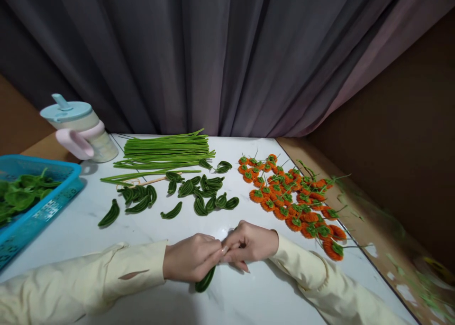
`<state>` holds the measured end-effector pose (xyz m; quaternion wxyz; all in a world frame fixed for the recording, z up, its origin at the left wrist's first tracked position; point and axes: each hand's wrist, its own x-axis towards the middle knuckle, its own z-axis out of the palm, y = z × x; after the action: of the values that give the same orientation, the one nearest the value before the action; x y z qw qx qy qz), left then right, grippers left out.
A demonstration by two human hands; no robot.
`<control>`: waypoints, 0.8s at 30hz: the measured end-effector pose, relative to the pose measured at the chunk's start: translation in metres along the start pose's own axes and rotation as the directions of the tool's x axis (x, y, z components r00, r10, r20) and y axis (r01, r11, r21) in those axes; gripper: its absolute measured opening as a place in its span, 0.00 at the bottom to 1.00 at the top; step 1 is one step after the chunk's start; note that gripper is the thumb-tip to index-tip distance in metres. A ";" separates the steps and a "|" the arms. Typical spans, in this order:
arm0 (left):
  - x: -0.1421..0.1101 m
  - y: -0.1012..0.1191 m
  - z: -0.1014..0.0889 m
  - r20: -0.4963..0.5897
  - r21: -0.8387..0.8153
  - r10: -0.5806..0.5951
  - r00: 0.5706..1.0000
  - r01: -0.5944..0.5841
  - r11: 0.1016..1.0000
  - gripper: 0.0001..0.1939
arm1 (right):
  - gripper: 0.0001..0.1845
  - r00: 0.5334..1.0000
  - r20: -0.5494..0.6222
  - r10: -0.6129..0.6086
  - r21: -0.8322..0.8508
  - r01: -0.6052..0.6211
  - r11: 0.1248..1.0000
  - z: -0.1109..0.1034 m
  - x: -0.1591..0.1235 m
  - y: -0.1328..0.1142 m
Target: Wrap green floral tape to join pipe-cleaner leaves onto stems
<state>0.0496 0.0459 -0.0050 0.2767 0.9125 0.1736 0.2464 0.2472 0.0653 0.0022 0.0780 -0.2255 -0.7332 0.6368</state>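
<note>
"What's at the far left?"

"A bright blue plastic basket (46, 213) with flat green leaves (23, 197) in it. Just beyond stands a pale mug (87, 130) with a light blue lid and a pink handle."

"And next?"

"A stack of thin, straight, bright green fuzzy stems (167, 152) lying across the white table (142, 232). Nearer us are curved, ridged, dark green fuzzy pieces (185, 188), mostly clustered, with one well apart, towards the basket."

"What are the hands doing?"

"They're together at the near edge. The left hand (194, 258) is closed on another curved dark green piece (205, 282), which pokes out beneath its fingers. The right hand (250, 244) meets it at the fingertips; I can't tell whether it grips the piece too."

"Over on the right?"

"A spread of round, orange, ribbed fuzzy pumpkins (295, 223) with green tops, several trailing thin stalks."
</note>
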 end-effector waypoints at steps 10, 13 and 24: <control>0.000 -0.001 -0.001 0.134 0.153 0.172 0.976 -0.192 0.969 0.14 | 0.13 0.997 0.066 -0.050 -0.025 0.051 0.998 0.002 0.001 -0.004; -0.001 -0.002 0.001 0.139 0.188 0.215 0.967 -0.239 0.953 0.14 | 0.09 0.995 0.078 -0.062 -0.024 0.064 0.998 0.003 0.004 -0.007; -0.005 0.000 0.009 0.210 0.323 0.313 0.926 -0.368 0.872 0.10 | 0.13 0.985 0.108 -0.136 -0.404 0.169 0.899 0.013 0.008 0.010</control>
<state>0.0507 0.0402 -0.0131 0.0711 0.9796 0.0302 0.1856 0.2372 0.0580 -0.0111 0.0499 -0.1539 -0.8687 0.4682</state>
